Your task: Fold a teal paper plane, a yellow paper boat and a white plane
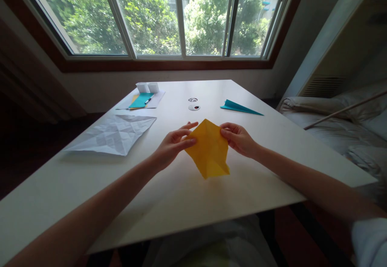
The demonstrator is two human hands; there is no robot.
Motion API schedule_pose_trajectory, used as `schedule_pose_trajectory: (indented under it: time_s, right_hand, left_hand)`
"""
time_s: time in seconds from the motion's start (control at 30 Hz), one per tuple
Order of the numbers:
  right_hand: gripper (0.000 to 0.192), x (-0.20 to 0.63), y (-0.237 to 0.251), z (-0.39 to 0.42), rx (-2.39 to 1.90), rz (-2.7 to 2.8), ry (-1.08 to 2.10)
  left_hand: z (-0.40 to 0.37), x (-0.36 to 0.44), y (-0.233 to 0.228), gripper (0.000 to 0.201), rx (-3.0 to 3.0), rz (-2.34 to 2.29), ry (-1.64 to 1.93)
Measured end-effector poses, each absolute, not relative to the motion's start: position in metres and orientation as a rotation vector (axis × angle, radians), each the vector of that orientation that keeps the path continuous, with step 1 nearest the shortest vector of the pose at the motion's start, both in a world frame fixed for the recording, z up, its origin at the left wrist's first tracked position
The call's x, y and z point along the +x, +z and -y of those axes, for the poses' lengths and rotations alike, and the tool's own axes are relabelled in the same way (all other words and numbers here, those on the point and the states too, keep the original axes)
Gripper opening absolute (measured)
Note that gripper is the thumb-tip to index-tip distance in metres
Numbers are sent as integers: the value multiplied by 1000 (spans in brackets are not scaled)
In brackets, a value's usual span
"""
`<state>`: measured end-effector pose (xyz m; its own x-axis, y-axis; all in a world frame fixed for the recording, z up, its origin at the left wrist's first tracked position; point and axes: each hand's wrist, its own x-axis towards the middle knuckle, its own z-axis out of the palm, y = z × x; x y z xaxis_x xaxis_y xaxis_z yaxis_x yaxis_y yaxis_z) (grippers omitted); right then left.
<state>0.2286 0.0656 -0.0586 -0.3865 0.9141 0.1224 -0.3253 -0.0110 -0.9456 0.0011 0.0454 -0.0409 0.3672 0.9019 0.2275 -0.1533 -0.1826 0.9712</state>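
Note:
Between my two hands is a yellow sheet of paper (208, 150), creased and partly folded, with a point at its top. It is held up over the near half of the white table. My left hand (173, 144) pinches its left edge, thumb in front and the other fingers partly behind. At the upper right edge, the thumb and fingers of my right hand (238, 138) are closed on the same paper. The lower right corner of the paper sticks out to the side.
On the white table (169, 214), a creased white sheet (111, 134) lies left and a blue paper plane (242, 108) right. Farther back are blue paper (141, 100) with a pen (149, 99), white folded pieces (147, 87) and two round discs (194, 107). A window stands beyond.

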Motion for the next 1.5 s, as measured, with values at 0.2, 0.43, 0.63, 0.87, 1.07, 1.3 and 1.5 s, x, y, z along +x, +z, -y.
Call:
schedule_pose_trajectory:
  time_s: [0.2,0.43,0.63,0.87,1.07,1.3,1.5]
  right_hand:
    - [19,224,-58,-60,-726,1197,1804]
    - [21,221,-62,-61,-775,1186,1826]
    - [21,220,-61,-61,-775,1153,1839]
    - [23,219,-62,-60,-818,1199,1805]
    - [22,219,-62,-60,-846,1243,1641]
    - [26,219,-63,-62,-852,1257,1537]
    - [26,220,-63,-63,-837,1238,1512]
  left_hand:
    - [-40,3,-39,23,1298,-721,1026]
    - [-38,5,-37,15,1295,-713,1041]
    - [-40,3,-39,22,1242,-755,1001]
    - [-40,4,-39,21,1273,-715,1000]
    - [-40,4,-41,23,1244,-756,968]
    - [-42,2,-40,22,1209,-780,979]
    - [-42,-1,-41,21,1183,-754,930]
